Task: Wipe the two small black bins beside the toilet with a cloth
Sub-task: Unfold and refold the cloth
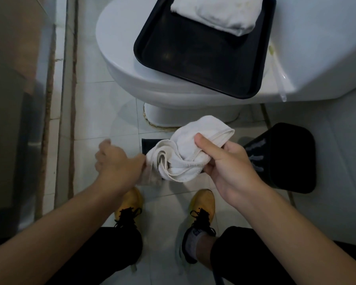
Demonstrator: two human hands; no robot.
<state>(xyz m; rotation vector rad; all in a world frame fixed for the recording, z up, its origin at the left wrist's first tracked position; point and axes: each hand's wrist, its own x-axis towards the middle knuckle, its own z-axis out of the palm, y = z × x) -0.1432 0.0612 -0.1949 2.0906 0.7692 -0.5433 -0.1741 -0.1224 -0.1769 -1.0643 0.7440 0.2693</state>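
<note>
Holding a white cloth (190,150) between both hands, the person stands over the bathroom floor (103,112) in front of the toilet (123,58). The right hand (228,163) grips the cloth's right part, thumb laid across the top of the fabric and fingers (232,148) curled round it from beneath. The left hand (117,163) is blurred, seen from the back; its fingers are curled and it meets the cloth's left end, apparently pinching it, though the exact hold cannot be told. The cloth is twisted and bunched between the two hands, one loose fold rising toward the toilet base.

One small black bin (286,157) lies tilted on the floor just right of the right hand, pale streaks on its side. A second dark object (149,144) shows only as a corner behind the cloth; whether it is the other bin cannot be told.

On the closed toilet lid rests a black tray (193,58), carrying a folded white towel (216,11) at its far end. Below the hands are two yellow shoes (203,204) with black laces, and dark trouser legs (119,249). A metal-edged door frame (56,99) runs along the left side.
</note>
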